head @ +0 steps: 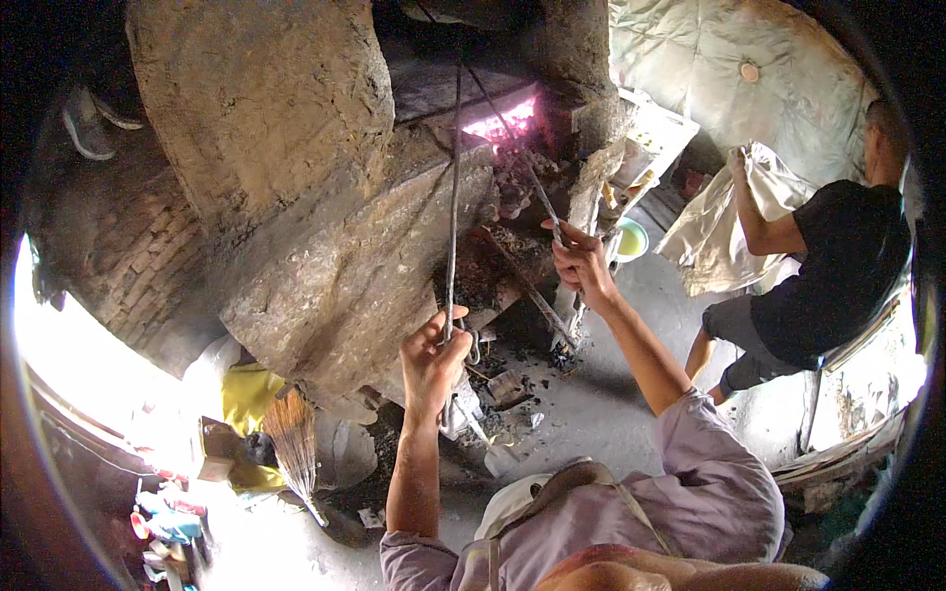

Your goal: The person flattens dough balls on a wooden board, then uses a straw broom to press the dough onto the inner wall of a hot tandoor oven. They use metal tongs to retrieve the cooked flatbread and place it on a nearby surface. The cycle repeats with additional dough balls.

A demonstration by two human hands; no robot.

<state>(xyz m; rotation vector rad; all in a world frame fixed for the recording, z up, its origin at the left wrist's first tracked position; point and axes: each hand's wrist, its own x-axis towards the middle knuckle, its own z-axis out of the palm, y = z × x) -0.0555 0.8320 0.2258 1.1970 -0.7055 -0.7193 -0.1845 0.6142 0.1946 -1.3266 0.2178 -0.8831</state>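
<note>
My left hand point(437, 354) is closed around the lower part of a long thin metal rod point(454, 221) that runs up along the clay side of an oven. A second metal rod point(542, 193) is in my right hand point(582, 260), farther up and to the right. This rod slants up to the left past glowing embers point(506, 122) in the firebox opening. Both rods reach toward the dark oven mouth point(458, 44), where their far ends are hard to make out.
On the right, a co-worker point(835, 251) in dark clothes holds up a pale cloth point(746, 214). A basin point(630, 240) stands near a white table point(665, 140). A straw broom point(294, 436) is at lower left. Debris point(510, 391) and a small shovel point(500, 459) lie on the floor.
</note>
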